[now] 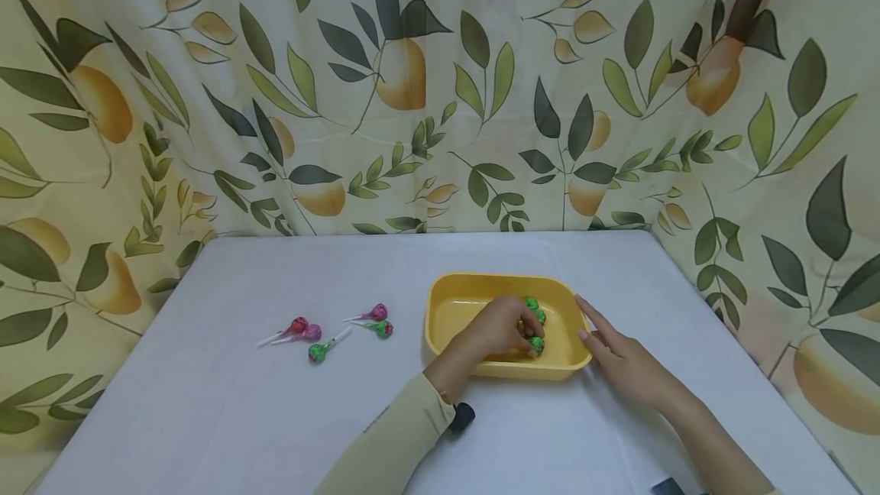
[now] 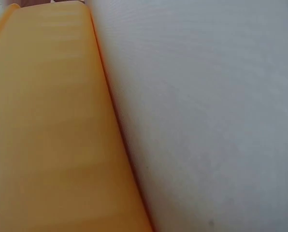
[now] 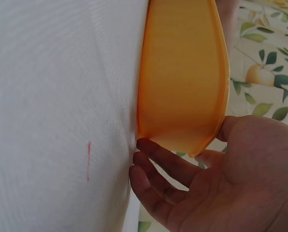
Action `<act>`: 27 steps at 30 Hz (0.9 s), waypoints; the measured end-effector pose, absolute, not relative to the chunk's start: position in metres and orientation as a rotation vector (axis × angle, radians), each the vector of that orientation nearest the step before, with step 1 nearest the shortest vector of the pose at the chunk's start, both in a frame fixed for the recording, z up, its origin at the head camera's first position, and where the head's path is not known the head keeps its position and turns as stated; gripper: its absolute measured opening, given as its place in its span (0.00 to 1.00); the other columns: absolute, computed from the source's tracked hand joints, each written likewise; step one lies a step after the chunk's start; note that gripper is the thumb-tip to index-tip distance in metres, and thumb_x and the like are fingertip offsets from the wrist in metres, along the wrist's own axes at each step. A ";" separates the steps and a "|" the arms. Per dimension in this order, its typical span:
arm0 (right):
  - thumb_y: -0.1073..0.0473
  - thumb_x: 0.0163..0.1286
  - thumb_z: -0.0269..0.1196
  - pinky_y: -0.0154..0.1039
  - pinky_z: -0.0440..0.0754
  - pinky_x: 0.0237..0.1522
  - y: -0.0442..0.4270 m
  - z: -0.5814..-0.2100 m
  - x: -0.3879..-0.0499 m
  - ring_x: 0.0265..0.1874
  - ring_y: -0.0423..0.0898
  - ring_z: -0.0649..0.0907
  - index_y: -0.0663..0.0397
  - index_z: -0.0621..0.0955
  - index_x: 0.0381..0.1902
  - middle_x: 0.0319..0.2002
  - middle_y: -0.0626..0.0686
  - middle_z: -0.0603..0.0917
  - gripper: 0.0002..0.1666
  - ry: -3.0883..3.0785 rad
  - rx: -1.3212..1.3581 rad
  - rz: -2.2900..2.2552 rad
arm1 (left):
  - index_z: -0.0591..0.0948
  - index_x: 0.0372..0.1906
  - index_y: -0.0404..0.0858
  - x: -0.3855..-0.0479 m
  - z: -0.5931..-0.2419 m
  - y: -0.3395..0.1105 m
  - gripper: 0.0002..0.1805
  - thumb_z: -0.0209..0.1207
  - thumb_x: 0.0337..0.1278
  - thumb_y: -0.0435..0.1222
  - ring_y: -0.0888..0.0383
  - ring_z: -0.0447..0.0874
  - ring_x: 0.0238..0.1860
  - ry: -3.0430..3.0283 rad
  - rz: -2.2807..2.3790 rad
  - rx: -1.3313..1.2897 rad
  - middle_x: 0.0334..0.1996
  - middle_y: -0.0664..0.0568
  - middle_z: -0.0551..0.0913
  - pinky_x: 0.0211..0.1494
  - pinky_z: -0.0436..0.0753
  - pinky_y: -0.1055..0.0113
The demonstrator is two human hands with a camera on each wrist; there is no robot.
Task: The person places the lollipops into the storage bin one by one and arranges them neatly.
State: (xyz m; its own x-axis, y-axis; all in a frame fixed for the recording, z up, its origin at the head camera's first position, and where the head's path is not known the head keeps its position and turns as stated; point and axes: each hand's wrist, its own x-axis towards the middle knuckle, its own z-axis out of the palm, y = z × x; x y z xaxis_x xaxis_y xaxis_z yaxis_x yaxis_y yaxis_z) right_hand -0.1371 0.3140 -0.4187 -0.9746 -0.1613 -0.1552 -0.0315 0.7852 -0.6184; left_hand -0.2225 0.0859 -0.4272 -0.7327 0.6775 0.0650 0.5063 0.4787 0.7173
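Note:
In the head view my left hand [image 1: 500,325] reaches over the near rim of a yellow plastic tray [image 1: 450,296]. Its curled fingers pinch a green-wrapped lollipop [image 1: 536,344] inside, whose stick is hidden. Two more green lollipops [image 1: 532,302] lie just beyond the fingertips at the tray's right side. My right hand [image 1: 622,361] holds the tray's right end. In the right wrist view, the thumb and index finger of that right hand [image 3: 216,179] lap the rim while the other fingers lie by the outer wall. The left wrist view has only the tray's outer side [image 2: 52,121], without the fingers.
Left of the tray, several lollipops lie loose on the white-covered table [image 1: 227,418]: a red one [image 1: 299,325], pink ones [image 1: 379,312] and green ones [image 1: 317,353]. A black object [image 1: 463,417] shows beside the left cuff. Behind the table hangs a leaf-and-fruit curtain [image 1: 440,136].

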 end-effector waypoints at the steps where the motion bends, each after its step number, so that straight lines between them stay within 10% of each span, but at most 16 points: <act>1: 0.40 0.85 0.46 0.59 0.75 0.51 0.314 -0.419 -0.137 0.46 0.52 0.79 0.35 0.45 0.85 0.53 0.58 0.83 0.40 2.777 -0.152 -0.955 | 0.92 0.34 0.40 -0.222 -0.427 0.086 0.11 0.81 0.42 0.28 0.66 0.76 0.31 2.501 1.092 1.021 0.25 0.63 0.83 0.37 0.75 0.78; 27: 0.39 0.85 0.45 0.60 0.75 0.51 0.315 -0.419 -0.136 0.47 0.53 0.80 0.37 0.46 0.85 0.52 0.58 0.83 0.39 2.806 -0.197 -0.955 | 0.91 0.34 0.35 -0.222 -0.426 0.080 0.10 0.80 0.45 0.29 0.65 0.76 0.28 2.393 1.323 0.936 0.24 0.60 0.83 0.35 0.76 0.75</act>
